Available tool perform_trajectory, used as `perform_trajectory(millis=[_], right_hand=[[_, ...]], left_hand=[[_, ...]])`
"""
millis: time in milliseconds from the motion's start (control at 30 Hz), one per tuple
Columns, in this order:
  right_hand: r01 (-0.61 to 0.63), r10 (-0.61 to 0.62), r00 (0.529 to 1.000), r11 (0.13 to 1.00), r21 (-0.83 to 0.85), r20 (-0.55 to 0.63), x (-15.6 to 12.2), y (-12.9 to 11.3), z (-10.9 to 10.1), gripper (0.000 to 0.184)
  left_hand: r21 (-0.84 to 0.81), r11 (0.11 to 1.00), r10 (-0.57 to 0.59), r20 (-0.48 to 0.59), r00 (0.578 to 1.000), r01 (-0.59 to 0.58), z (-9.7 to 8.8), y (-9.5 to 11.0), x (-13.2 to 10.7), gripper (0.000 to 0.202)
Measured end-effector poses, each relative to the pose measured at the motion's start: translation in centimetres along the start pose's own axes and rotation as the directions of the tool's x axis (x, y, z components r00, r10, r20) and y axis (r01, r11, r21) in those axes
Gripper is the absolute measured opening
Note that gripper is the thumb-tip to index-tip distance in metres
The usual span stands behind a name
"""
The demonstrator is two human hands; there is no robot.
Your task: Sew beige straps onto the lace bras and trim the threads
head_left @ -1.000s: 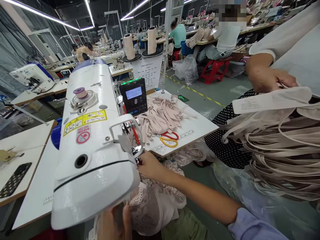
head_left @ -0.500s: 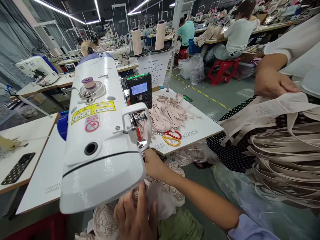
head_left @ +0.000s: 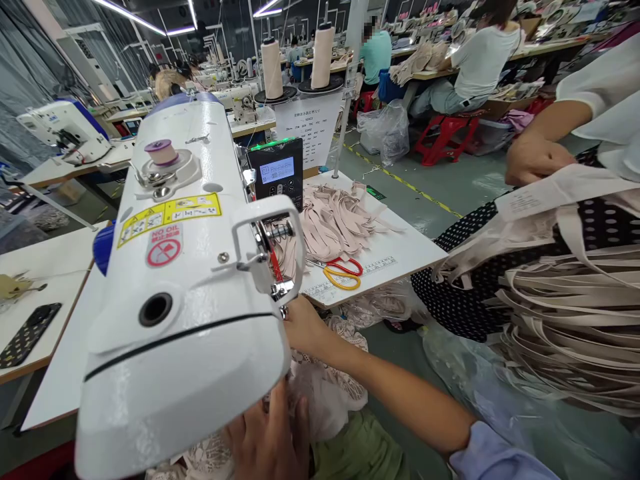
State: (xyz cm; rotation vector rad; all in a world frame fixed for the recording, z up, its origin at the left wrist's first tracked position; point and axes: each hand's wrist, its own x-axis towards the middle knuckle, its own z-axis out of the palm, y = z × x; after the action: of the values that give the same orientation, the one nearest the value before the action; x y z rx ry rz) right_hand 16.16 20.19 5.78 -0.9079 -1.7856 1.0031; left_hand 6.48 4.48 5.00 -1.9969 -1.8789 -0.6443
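A white sewing machine head [head_left: 190,373] fills the left middle and hides the needle area. My left hand [head_left: 270,437] is low in front of it, fingers and thumb closed on beige lace fabric [head_left: 207,459]; the fingertips pass partly under the machine head. My right hand [head_left: 307,330] reaches in from the right beside the machine's needle end, its fingers hidden behind the head. Below my right wrist hang more lace [head_left: 347,333] and a sheer whitish cloth [head_left: 325,407], over green cloth [head_left: 360,447] at the bottom.
On the white table [head_left: 400,260] lie a heap of beige straps [head_left: 333,223] and red-and-yellow scissors [head_left: 343,273]. A control panel [head_left: 277,173] and thread cones [head_left: 323,57] stand behind. At right, another person's hand [head_left: 537,157] is above strap bundles [head_left: 565,320]. A phone [head_left: 30,335] lies left.
The view has shifted, so the machine head looks larger and further left, covering more of my left hand. My hands stay at the fabric. The other person's hand at right has moved slightly.
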Motion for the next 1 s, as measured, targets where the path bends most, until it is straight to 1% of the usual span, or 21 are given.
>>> perform_trajectory(millis=[133,233,333,400,433,467,500,533,567,600,633,667,700,800,900,1000], right_hand=[[0.013,-0.012,1.000,0.998,0.055,-0.007,-0.1,0.2,0.2,0.018],[0.001,0.000,1.000,0.995,0.102,-0.007,-0.3,0.3,0.2,0.014],[-0.054,0.060,0.998,0.985,0.165,-0.036,-1.2,0.4,-0.1,0.008],[-0.109,0.126,0.990,0.971,0.211,-0.069,-2.3,0.6,-0.4,0.010],[-0.138,0.161,0.984,0.963,0.229,-0.081,-2.9,0.7,-0.5,0.012],[-0.167,0.192,0.978,0.955,0.244,-0.084,-3.6,0.8,-0.7,0.014],[-0.190,0.217,0.973,0.948,0.256,-0.081,-4.4,0.8,-0.8,0.014],[-0.206,0.232,0.970,0.941,0.268,-0.072,-5.1,0.8,-0.9,0.015],[-0.213,0.238,0.969,0.937,0.278,-0.059,-5.8,0.8,-0.9,0.015],[-0.211,0.233,0.972,0.935,0.285,-0.043,-6.4,0.7,-0.9,0.015],[-0.203,0.221,0.975,0.936,0.288,-0.029,-7.0,0.6,-0.9,0.017],[-0.192,0.204,0.979,0.939,0.287,-0.013,-7.4,0.4,-0.9,0.019],[-0.178,0.185,0.983,0.943,0.281,0.000,-7.8,0.2,-0.8,0.022],[-0.137,0.136,0.991,0.960,0.246,0.021,-8.4,-0.3,-0.7,0.030],[-0.116,0.116,0.993,0.973,0.201,0.012,-8.6,-0.4,-0.6,0.033],[-0.117,0.118,0.993,0.976,0.182,0.003,-8.6,-0.5,-0.5,0.032]], left_hand=[[-0.006,1.000,-0.010,-0.007,1.000,0.010,0.0,0.3,0.0,0.051],[-0.061,0.997,-0.040,-0.017,0.999,0.039,0.0,0.3,-0.1,0.052],[-0.122,0.988,-0.103,-0.065,0.993,0.095,0.0,-0.8,-0.7,0.046],[-0.186,0.968,-0.184,-0.072,0.980,0.168,0.2,-2.0,-1.2,0.044],[-0.246,0.942,-0.248,-0.042,0.968,0.231,0.4,-2.6,-1.4,0.045],[-0.329,0.891,-0.326,0.017,0.945,0.313,0.6,-3.2,-1.7,0.048],[-0.423,0.809,-0.405,0.103,0.908,0.409,0.8,-3.7,-1.8,0.051],[-0.503,0.704,-0.468,0.202,0.860,0.501,1.1,-4.2,-2.0,0.053],[-0.559,0.598,-0.501,0.298,0.813,0.574,1.4,-4.6,-2.0,0.053],[-0.590,0.515,-0.505,0.378,0.776,0.622,1.6,-4.9,-2.1,0.054],[-0.597,0.467,-0.490,0.439,0.753,0.652,1.8,-5.2,-2.1,0.054],[-0.586,0.453,-0.475,0.480,0.738,0.672,2.0,-5.5,-2.0,0.054],[-0.567,0.457,-0.465,0.505,0.727,0.686,2.1,-5.8,-2.0,0.054],[-0.536,0.466,-0.432,0.557,0.709,0.704,1.8,-6.4,-1.7,0.053],[-0.545,0.477,-0.386,0.574,0.722,0.689,1.1,-6.3,-1.3,0.051],[-0.554,0.474,-0.424,0.537,0.729,0.684,0.4,-5.5,-0.9,0.050]])
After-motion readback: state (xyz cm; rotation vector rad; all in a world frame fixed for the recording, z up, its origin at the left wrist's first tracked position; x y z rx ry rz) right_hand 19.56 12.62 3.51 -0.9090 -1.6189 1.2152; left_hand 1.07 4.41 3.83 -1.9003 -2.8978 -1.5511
